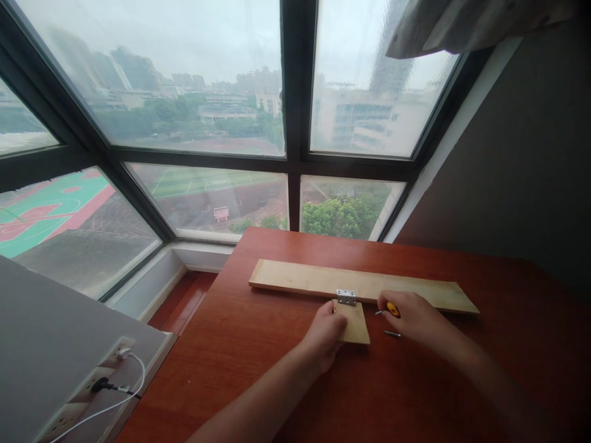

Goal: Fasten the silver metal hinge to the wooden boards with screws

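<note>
My left hand (324, 335) is closed on a small wooden board (357, 327), with the thumb lying across its face. At the far edge of this small board sits a metal hinge (346, 297), which overlaps the near edge of a long wooden plank (300, 278). To the right, my right hand (415, 312) grips a screwdriver with a yellow and black handle (393, 309). Its short metal tip points left toward the small board and is apart from the hinge. Just below that hand, a thin metal bit (392, 334) lies on the tabletop.
The reddish-brown table (258, 375) extends to the windows (212, 197). At lower left, a low wall carries power sockets (92, 384) with a white cable (142, 375) and a black plug (99, 385). A curtain (462, 27) hangs at upper right.
</note>
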